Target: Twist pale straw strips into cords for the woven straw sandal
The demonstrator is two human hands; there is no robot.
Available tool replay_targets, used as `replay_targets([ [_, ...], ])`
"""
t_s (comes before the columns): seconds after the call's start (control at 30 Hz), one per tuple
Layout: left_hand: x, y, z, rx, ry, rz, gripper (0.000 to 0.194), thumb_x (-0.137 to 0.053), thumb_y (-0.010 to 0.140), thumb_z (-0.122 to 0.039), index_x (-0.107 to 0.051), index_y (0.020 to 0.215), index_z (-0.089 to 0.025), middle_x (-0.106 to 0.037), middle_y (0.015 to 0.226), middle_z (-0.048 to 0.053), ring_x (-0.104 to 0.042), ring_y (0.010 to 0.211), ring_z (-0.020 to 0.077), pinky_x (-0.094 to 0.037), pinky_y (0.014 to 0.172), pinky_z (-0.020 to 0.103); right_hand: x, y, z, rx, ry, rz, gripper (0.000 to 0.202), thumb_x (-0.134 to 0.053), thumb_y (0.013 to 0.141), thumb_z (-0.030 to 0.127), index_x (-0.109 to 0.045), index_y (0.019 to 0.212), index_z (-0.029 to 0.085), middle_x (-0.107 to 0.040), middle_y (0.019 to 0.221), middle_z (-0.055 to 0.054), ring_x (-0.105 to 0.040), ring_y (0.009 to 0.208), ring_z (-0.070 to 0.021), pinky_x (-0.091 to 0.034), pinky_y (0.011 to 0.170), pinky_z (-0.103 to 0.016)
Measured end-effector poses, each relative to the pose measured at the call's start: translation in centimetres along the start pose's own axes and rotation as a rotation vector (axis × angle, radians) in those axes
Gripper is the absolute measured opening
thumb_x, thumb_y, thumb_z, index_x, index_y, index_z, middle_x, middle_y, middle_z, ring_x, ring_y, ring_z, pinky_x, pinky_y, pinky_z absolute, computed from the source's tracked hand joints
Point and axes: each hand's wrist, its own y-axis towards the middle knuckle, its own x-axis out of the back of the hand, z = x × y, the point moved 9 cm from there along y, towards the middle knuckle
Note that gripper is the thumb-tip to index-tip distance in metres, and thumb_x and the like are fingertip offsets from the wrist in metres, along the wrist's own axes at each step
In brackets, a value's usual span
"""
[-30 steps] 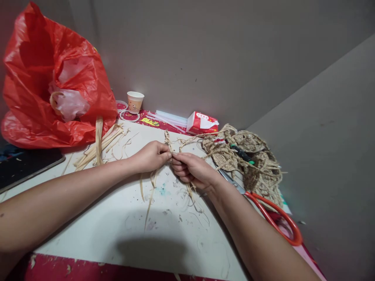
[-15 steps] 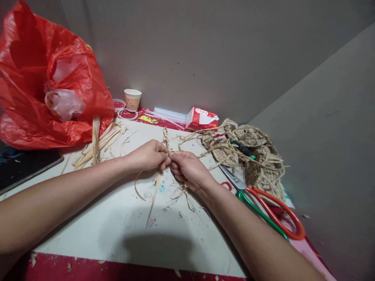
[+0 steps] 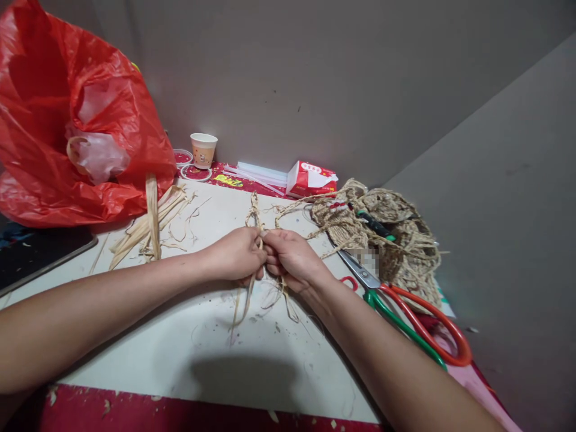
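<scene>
Near the middle of the white board [image 3: 216,354], my left hand [image 3: 238,255] and my right hand [image 3: 290,258] meet, fingers closed on a thin braided straw cord [image 3: 254,207]. The cord's finished part reaches up behind the fingers, and loose straw ends [image 3: 249,297] hang below them. My fingertips cover the spot where the strands cross. Right of my right hand lies a heap of braided straw cord [image 3: 396,240], joined to thin cords that run toward the hands. Large scissors [image 3: 373,285] with red and green handles lie beside the heap.
At the left stand a red plastic bag [image 3: 135,120] and a dark tablet-like object [image 3: 40,252], with flat straw strips [image 3: 153,222] beside them. Along the back are a paper cup [image 3: 204,151], clear rings, plastic strips and a red tissue pack [image 3: 310,178]. Grey walls rise behind and at right.
My left hand has turned and shifted slightly, its fingers now curled lower over the strands. The loose straw ends hang differently, closer together. My right hand has barely moved.
</scene>
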Motion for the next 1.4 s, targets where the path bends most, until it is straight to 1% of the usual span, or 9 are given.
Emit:
replay_targets([
  [0.1, 1.5, 0.3, -0.2, 0.032, 0.056, -0.008, 0.009, -0.047, 0.077, -0.02, -0.055, 0.077, -0.016, -0.054, 0.049, -0.003, -0.045, 0.037, 0.0099, -0.034, 0.038, 0.02, 0.2, 0.0, 0.3, -0.014, 0.04, 0.03, 0.026, -0.06, 0.072, 0.028, -0.043, 0.055, 0.018, -0.027, 0.041, 0.012, -0.018, 0.032, -0.001, -0.015, 0.031, -0.013],
  [0.27, 6.1, 0.8, -1.1, -0.144, -0.018, -0.441, 0.01, -0.053, 0.074, -0.016, -0.061, 0.078, -0.013, -0.064, 0.076, 0.003, -0.055, 0.068, 0.0108, -0.042, 0.064, 0.021, 0.4, 0.0, 0.5, -0.06, 0.062, 0.097, 0.021, -0.065, 0.07, 0.027, -0.048, 0.063, 0.017, -0.022, 0.044, 0.013, -0.011, 0.036, -0.0013, -0.01, 0.032, -0.012],
  [0.43, 1.8, 2.0, 0.9, 0.01, -0.311, -0.104, 0.018, -0.04, 0.084, -0.018, -0.051, 0.069, -0.016, -0.045, 0.049, -0.004, -0.038, 0.041, 0.0069, -0.033, 0.047, 0.02, 0.6, 0.4, 0.2, -0.089, 0.043, 0.14, 0.021, -0.066, 0.07, 0.027, -0.05, 0.064, 0.016, -0.024, 0.045, 0.012, -0.011, 0.037, -0.0015, -0.01, 0.032, -0.012],
  [0.5, 1.8, 1.8, 0.6, -0.019, -0.239, -0.116, 0.021, -0.041, 0.085, -0.019, -0.052, 0.068, -0.016, -0.04, 0.047, -0.006, -0.031, 0.039, 0.0057, -0.028, 0.045, 0.02, 0.7, 0.4, 0.1, -0.101, 0.029, 0.153, 0.02, -0.067, 0.07, 0.027, -0.051, 0.064, 0.016, -0.024, 0.044, 0.012, -0.012, 0.037, -0.0015, -0.011, 0.032, -0.013],
  [0.67, 3.2, 1.9, -0.8, -0.172, 0.031, -0.164, 0.022, -0.044, 0.082, -0.013, -0.063, 0.072, -0.011, -0.061, 0.067, 0.001, -0.05, 0.061, 0.0091, -0.038, 0.063, 0.021, 1.0, 0.2, 0.4, -0.102, -0.072, 0.166, 0.019, -0.066, 0.072, 0.028, -0.053, 0.065, 0.016, -0.027, 0.043, 0.011, -0.016, 0.036, -0.0028, -0.013, 0.033, -0.014],
  [0.83, 3.4, 2.2, -1.0, -0.217, 0.17, -0.161, 0.023, -0.043, 0.08, -0.012, -0.064, 0.071, -0.012, -0.065, 0.07, 0.002, -0.054, 0.065, 0.0111, -0.039, 0.067, 0.022, 1.6, 0.4, 1.1, 0.002, -0.403, 0.148, 0.023, -0.052, 0.083, 0.035, -0.052, 0.067, 0.019, -0.027, 0.042, 0.01, -0.018, 0.036, -0.0056, -0.013, 0.034, -0.018],
  [1.07, 2.0, 2.4, 1.4, 0.063, -0.178, 0.013, 0.023, -0.044, 0.082, -0.018, -0.056, 0.063, -0.015, -0.032, 0.043, -0.006, -0.022, 0.034, 0.0052, -0.015, 0.037, 0.022, 1.0, 0.0, 3.6, 0.307, -1.0, 0.056, 0.023, -0.043, 0.085, 0.024, -0.056, 0.067, 0.018, -0.042, 0.052, 0.005, -0.036, 0.047, -0.0099, -0.03, 0.049, -0.022],
  [1.23, 1.4, 2.3, 1.7, 0.127, -0.413, 0.047, 0.023, -0.044, 0.081, -0.012, -0.046, 0.059, -0.017, -0.031, 0.044, -0.007, -0.02, 0.033, 0.0039, -0.01, 0.034, 0.021, 0.1, -0.4, 4.4, 0.385, -1.098, 0.1, 0.023, -0.041, 0.086, 0.025, -0.054, 0.068, 0.018, -0.052, 0.063, 0.0, -0.045, 0.062, -0.0141, -0.035, 0.061, -0.025],
  [1.4, 1.8, 2.3, 1.7, 0.126, -0.367, -0.019, 0.026, -0.044, 0.08, -0.011, -0.044, 0.055, -0.017, -0.03, 0.042, -0.007, -0.02, 0.032, 0.0034, -0.009, 0.036, 0.022, -0.3, -0.4, 4.2, 0.369, -1.108, 0.177, 0.023, -0.039, 0.085, 0.03, -0.051, 0.069, 0.018, -0.05, 0.063, 0.0, -0.044, 0.061, -0.0143, -0.035, 0.06, -0.026],
])
